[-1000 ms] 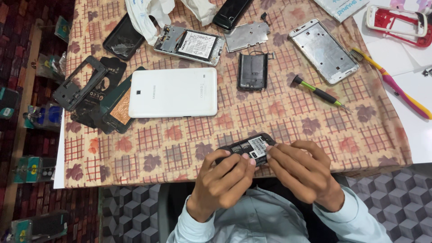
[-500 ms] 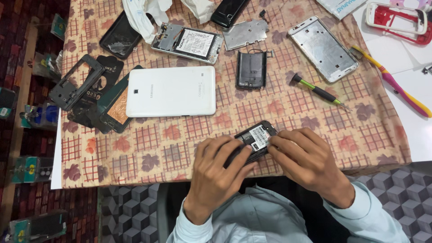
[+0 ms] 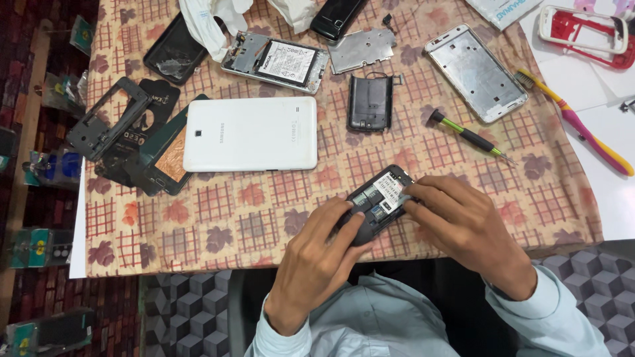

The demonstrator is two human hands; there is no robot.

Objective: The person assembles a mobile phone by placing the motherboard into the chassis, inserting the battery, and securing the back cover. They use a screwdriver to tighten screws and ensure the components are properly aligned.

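A small black phone (image 3: pixel 378 201) with its back cover off lies tilted at the near edge of the table, showing card slots and a white label. My left hand (image 3: pixel 322 261) grips its lower end with fingers wrapped around the body. My right hand (image 3: pixel 463 228) holds the upper right side, its fingertips pressing on the exposed inside near the label. Both hands rest over the patterned tablecloth (image 3: pixel 264 211).
A white tablet (image 3: pixel 250 134) lies face down left of centre. Around it: black phone frames (image 3: pixel 109 119), an opened phone with battery (image 3: pixel 276 61), a black back cover (image 3: pixel 370 104), a metal chassis (image 3: pixel 475 73), a green-handled screwdriver (image 3: pixel 466 137), a toothbrush (image 3: pixel 575 125), a red frame (image 3: pixel 585 33).
Both hands with the black phone have shifted up and further onto the table. The phone has turned to a steeper diagonal, and my right fingertips now press on its exposed inside.
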